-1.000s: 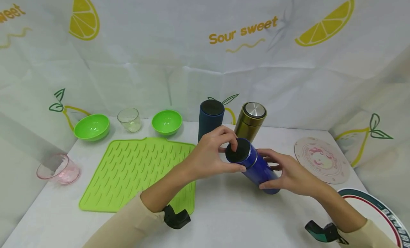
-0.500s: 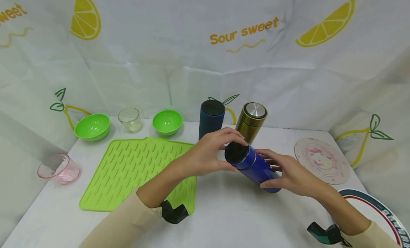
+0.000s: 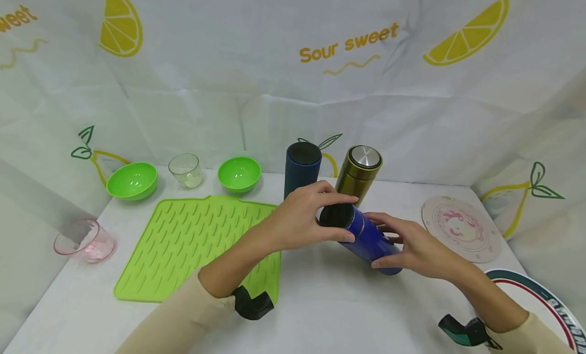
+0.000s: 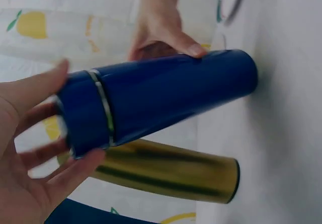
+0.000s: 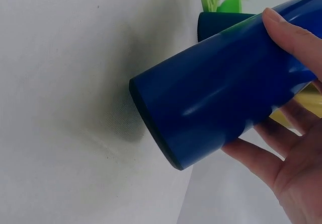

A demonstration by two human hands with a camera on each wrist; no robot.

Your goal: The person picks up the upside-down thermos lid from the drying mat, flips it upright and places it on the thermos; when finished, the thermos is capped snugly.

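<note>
A shiny blue thermos (image 3: pixel 366 242) leans with its black-topped lid (image 3: pixel 336 215) toward the left and its base toward the right, above the white table. My right hand (image 3: pixel 414 248) grips its lower body, thumb on the near side and fingers behind. At the upper end, my left hand (image 3: pixel 297 216) reaches round the lid, thumb on one side and fingers on the other. The left wrist view shows a silver ring (image 4: pixel 103 105) between lid and body. In the right wrist view, the dark base (image 5: pixel 153 128) hangs over the tabletop. A gold thermos (image 3: pixel 357 176) stands just behind.
A dark blue bottle (image 3: pixel 302 168) stands behind my left hand. Left of it lie a green mat (image 3: pixel 197 247), two green bowls (image 3: pixel 239 174) (image 3: pixel 132 181), a clear glass (image 3: pixel 185 171) and a pink glass (image 3: pixel 87 242). To the right are a pink round mat (image 3: pixel 460 229) and a white plate (image 3: pixel 522 303).
My left hand's fingers have shifted round the lid, loosening and closing on it again. The blue thermos has tilted slightly further left; my right hand keeps its hold.
</note>
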